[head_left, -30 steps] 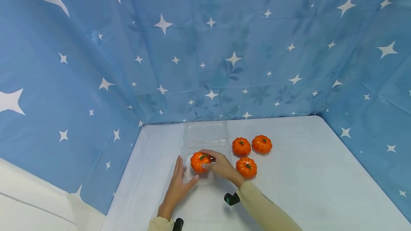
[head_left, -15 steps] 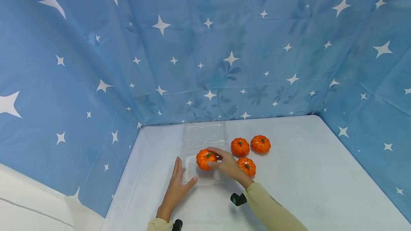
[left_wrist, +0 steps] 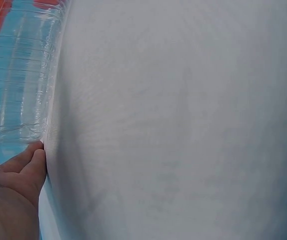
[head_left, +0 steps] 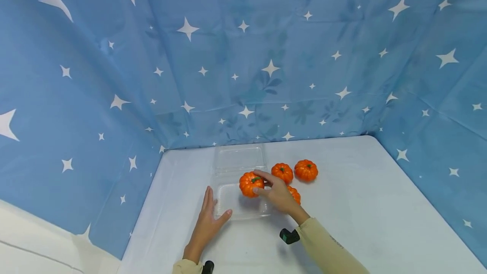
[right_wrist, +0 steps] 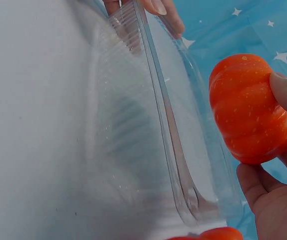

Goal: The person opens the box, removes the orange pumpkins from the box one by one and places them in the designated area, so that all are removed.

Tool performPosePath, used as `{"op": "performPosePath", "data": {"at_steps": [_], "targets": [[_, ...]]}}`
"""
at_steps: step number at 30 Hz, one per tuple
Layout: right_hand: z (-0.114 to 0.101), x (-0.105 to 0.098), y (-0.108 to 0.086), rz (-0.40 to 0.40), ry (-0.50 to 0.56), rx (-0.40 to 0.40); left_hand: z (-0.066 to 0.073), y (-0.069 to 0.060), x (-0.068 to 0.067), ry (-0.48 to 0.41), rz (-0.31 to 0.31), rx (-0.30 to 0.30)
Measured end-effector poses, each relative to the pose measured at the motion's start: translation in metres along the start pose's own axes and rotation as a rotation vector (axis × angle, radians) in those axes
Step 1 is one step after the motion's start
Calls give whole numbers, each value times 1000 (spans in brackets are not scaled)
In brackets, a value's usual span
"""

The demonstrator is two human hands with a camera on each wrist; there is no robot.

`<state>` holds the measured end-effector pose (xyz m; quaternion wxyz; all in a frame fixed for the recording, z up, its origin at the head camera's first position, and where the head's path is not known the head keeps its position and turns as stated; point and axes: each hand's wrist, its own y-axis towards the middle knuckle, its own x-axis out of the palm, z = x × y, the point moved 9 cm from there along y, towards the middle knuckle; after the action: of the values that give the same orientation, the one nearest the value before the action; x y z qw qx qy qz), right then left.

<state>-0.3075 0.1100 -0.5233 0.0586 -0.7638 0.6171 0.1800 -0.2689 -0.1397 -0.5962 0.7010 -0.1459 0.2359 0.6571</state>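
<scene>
A small orange pumpkin [head_left: 251,184] with a green stem is in my right hand [head_left: 279,193], pinched between thumb and fingers. It is raised over the right part of a clear plastic clamshell box [head_left: 232,214], whose lid [head_left: 240,158] lies folded back behind it. In the right wrist view, the pumpkin [right_wrist: 248,110] is seen from the side, above the box rim. My left hand [head_left: 209,219] rests at the box's front left corner, fingers straight along its side and thumb spread along the front. In the left wrist view, its fingers [left_wrist: 33,162] touch the box corner.
Right of the box sit more pumpkins: one near the lid [head_left: 282,173], another at its right [head_left: 306,170], and a third [head_left: 294,195] partly hidden behind my right hand. A white-covered table [head_left: 365,206] lies below, with a blue star-patterned curtain [head_left: 228,54] around it.
My right hand has carried the pumpkin rightward and slightly back, from the box's middle toward its right side. My left hand has stayed at the box. The head view has shifted slightly.
</scene>
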Motion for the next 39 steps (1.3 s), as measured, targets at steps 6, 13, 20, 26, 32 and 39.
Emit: {"op": "performPosePath", "data": {"at_steps": [6, 13, 20, 26, 32, 39], "targets": [[2, -20, -4, 27, 16, 9, 0, -1, 0, 3, -9, -6], [6, -43, -11, 47, -15, 27, 0, 1, 0, -3, -16, 4], [10, -62, -19, 81, -52, 56, 0, 1, -1, -3, -22, 13], [15, -80, -26, 120, -62, 85, 1, 1, -1, -1, -22, 32], [18, -98, -36, 158, -97, 56, 2, 2, -2, -6, -22, 28], [30, -120, -53, 196, -98, 73, 1, 2, -3, -6, -23, 24]]}}
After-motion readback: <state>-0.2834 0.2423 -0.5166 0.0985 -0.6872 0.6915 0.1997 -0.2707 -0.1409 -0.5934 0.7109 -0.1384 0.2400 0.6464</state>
